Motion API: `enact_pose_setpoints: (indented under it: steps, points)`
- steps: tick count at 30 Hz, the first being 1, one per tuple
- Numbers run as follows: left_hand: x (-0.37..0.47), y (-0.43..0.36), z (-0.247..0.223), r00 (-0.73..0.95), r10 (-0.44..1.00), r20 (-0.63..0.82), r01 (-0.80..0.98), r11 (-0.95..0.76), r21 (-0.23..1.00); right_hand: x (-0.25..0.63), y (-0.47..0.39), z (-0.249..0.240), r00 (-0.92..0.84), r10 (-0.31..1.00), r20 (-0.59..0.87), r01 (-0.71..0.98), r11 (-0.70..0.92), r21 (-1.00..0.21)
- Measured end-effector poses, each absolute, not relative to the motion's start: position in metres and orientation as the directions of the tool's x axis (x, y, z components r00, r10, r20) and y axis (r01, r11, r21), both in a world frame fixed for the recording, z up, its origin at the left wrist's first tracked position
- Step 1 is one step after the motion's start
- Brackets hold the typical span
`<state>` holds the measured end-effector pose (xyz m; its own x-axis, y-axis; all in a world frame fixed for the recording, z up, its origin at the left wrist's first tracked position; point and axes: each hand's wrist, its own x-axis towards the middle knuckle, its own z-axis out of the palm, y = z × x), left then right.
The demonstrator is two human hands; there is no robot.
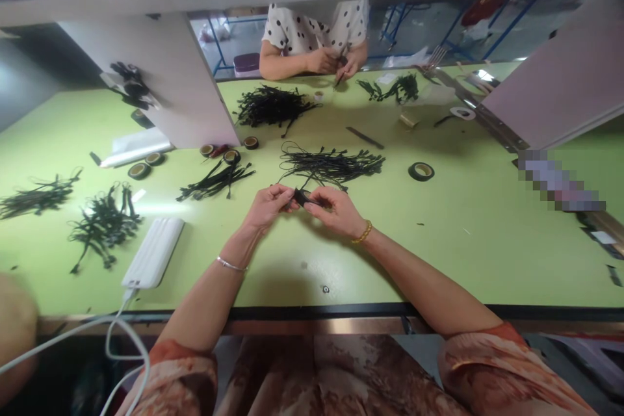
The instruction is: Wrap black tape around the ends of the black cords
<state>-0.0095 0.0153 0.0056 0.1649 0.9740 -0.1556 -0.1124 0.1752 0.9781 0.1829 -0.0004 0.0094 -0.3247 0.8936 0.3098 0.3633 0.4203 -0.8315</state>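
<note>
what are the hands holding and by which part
A small black item, possibly a tape roll: the left hand's fingers are at its left end, the right hand's at its right side. Finer detail is too small to tell.

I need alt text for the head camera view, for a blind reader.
Two bare hands, left and right, work on a small black piece above a green table. Black cable bundles lie around; a co-worker sits opposite.
</note>
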Motion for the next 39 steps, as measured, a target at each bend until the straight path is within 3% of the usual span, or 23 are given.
enact_pose_setpoints:
  steps: [8, 23, 39]
  points:
    - [-0.0145, 0.0165, 0.0012, 0.277, 0.947, -0.161, -0.119, 0.200, 0.972, 0.1826, 0.0002, 0.0078, -0.324, 0.909, 0.262, 0.384, 0.380, -0.842]
    - [-0.0152, 0.0186, -0.0041, 0.248, 0.930, -0.273, -0.204, 0.325, 0.923, 0.1825, 0.0016, 0.0049, -0.291, 0.933, 0.212, 0.373, 0.314, -0.873]
    - [-0.0062, 0.0150, 0.0000, 0.187, 0.966, -0.179, -0.139, 0.206, 0.969, 0.1800, 0.0007, 0.0005, -0.294, 0.932, 0.213, 0.386, 0.320, -0.865]
